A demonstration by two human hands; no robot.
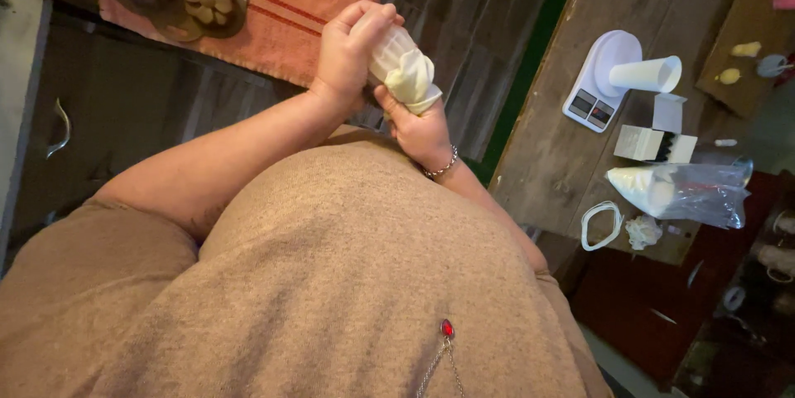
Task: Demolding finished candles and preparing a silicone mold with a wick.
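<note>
1. Nearest the cam I see a tan knit top (331,282) filling the lower frame, w/ a small red pendant (447,328) on a chain hanging near the bottom centre.
2. Above that, my two hands meet in front of the body. Left hand (348,50) is wrapped round the top of a cream-filled piping bag (404,71), fingers clenched on its twisted upper end.
3. Right hand (418,129) sits under the bag, fingers grasping its lower part; a beaded bracelet (441,168) is on that wrist.
4. So the bag is held upright-ish between both hands, over the dark plank floor, not touching any surface.
5. Further out to the right, a wooden worktop (546,158) carries a white kitchen scale (600,75) w/ a white paper cup (646,75) lying on its side on it.
6. Just beside those: small white boxes (654,143), a second filled bag in clear plastic (679,191), and a white loop of band (600,224).
7. Far top left, an orange cloth (315,9) w/ a tray of pale baked pieces (203,0); can't tell exactly what they are.
</note>
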